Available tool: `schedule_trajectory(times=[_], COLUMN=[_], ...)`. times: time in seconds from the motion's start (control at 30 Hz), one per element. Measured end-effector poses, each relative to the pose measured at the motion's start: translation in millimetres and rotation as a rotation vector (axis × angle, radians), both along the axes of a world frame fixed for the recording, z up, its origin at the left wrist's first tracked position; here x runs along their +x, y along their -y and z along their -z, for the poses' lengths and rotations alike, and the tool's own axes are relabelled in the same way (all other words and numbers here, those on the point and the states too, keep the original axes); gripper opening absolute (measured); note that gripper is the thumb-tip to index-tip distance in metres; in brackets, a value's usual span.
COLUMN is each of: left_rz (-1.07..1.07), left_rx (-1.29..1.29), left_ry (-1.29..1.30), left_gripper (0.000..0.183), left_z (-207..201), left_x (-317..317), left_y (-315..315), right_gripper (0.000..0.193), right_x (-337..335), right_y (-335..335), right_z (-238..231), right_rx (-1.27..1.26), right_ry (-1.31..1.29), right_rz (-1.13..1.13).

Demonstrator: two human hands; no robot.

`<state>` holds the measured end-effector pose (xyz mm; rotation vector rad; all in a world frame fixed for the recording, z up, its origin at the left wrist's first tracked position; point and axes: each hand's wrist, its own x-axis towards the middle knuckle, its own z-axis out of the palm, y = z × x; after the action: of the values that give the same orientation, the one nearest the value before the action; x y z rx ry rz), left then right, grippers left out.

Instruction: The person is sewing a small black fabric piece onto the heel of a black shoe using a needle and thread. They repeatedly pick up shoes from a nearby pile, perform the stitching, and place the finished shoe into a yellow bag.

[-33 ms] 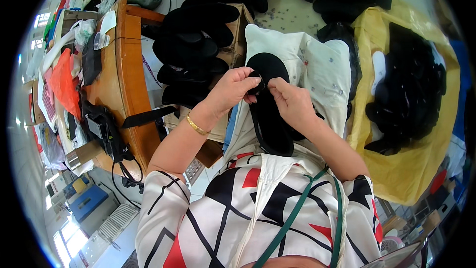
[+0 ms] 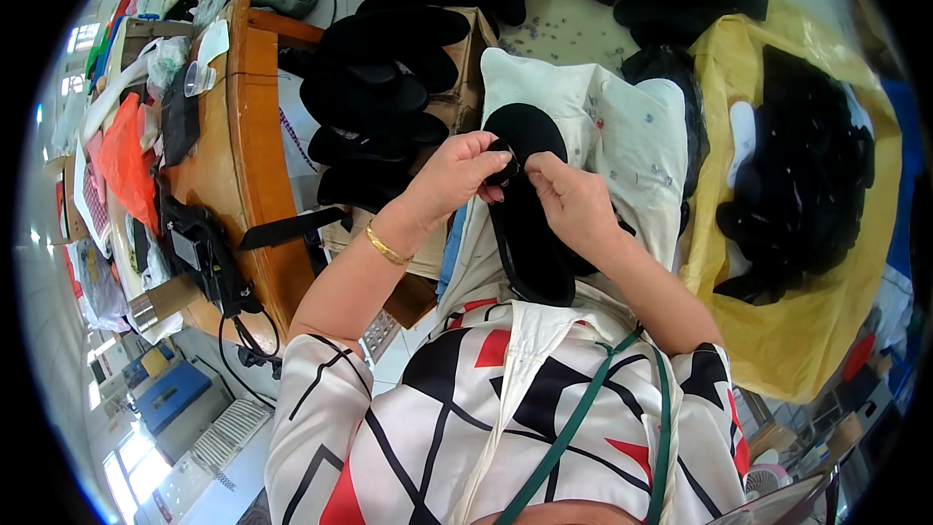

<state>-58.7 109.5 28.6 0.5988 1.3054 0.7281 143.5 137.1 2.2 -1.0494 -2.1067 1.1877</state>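
Nothing is visibly shifting since the earlier frame: both hands are keeping their places over the black shoe-shaped piece (image 2: 533, 258). It is lying on the white cloth (image 2: 632, 136) over the lap, toward that cloth's left edge, its long axis running from near the far edge back to the waist, slanting slightly right. From its left side, the left hand (image 2: 455, 173) is gripping a small black part (image 2: 500, 176) between thumb and fingers. From its right, the right hand (image 2: 579, 202) is pinching narrowly just beside that part; what it is holding, I cannot tell. Neither hand is clearly nearer.
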Motion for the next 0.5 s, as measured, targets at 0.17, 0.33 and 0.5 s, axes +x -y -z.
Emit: schedule_trajectory(times=[0.17,0.33,0.5], left_rz=[0.005,-0.009,0.000], left_rx=[0.001,0.023,0.015], left_ry=[0.028,0.036,0.052], left_gripper=[0.014,0.014,0.013], left_z=[4.2,3.5,4.3], left_x=[-4.2,-2.6,-2.7], left_y=[3.5,3.5,3.3], right_gripper=[0.007,0.009,0.009], right_x=[-3.3,-1.6,3.3], right_y=[3.1,0.4,-3.2], right_z=[-2.9,-3.6,-2.3], right_rx=[0.023,0.030,0.031], right_ry=[0.024,0.038,0.023], right_rz=[0.017,-0.017,-0.061])
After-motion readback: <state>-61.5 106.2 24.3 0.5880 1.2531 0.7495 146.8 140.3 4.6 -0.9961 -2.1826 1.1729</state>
